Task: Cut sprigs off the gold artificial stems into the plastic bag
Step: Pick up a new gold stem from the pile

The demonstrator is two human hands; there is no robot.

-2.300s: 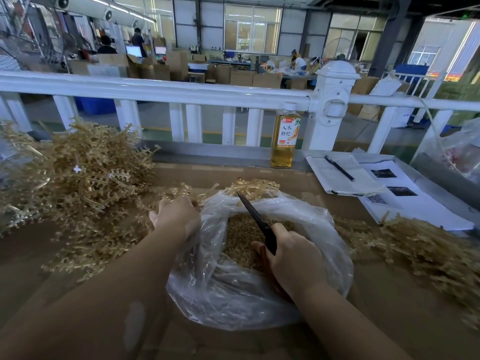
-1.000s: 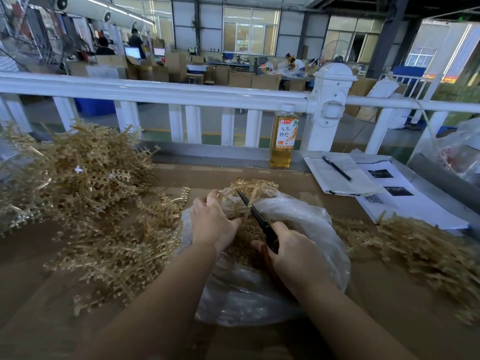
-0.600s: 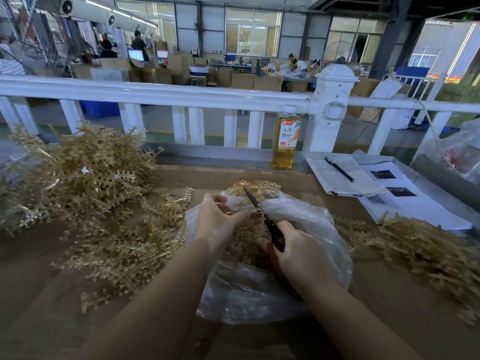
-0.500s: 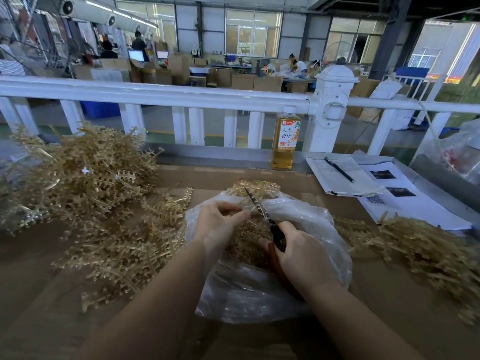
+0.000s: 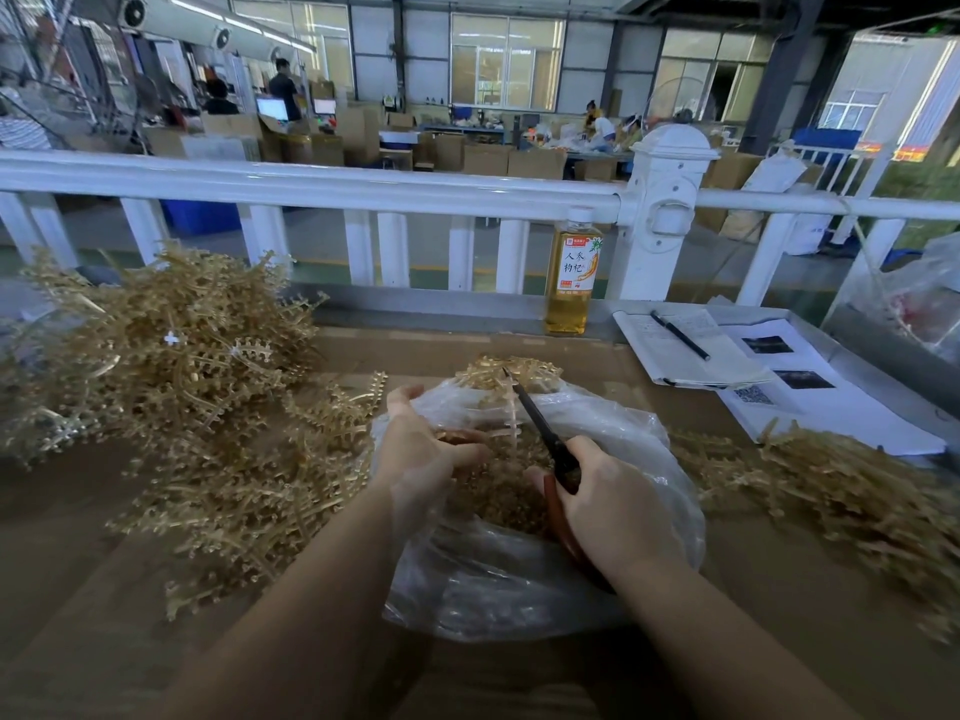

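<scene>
A clear plastic bag [image 5: 519, 579] lies open on the brown table, with small gold sprigs [image 5: 498, 491] heaped inside. My left hand [image 5: 421, 449] hovers over the bag's mouth and pinches a thin gold stem [image 5: 506, 431] that sticks out to the right. My right hand [image 5: 613, 506] grips red-handled scissors [image 5: 540, 428], whose dark blades point up and away beside that stem. A big pile of gold stems [image 5: 171, 387] covers the table's left side. Another gold piece [image 5: 506, 371] pokes up behind the bag.
A second heap of gold stems [image 5: 831, 491] lies at the right. A bottle of amber drink [image 5: 571, 278] stands by the white railing [image 5: 363, 189]. Papers [image 5: 810, 402], a booklet and a pen [image 5: 678, 335] lie at the back right.
My left hand came from the left pile to the bag's mouth with a stem. The scissors stayed over the bag, blades now beside the stem.
</scene>
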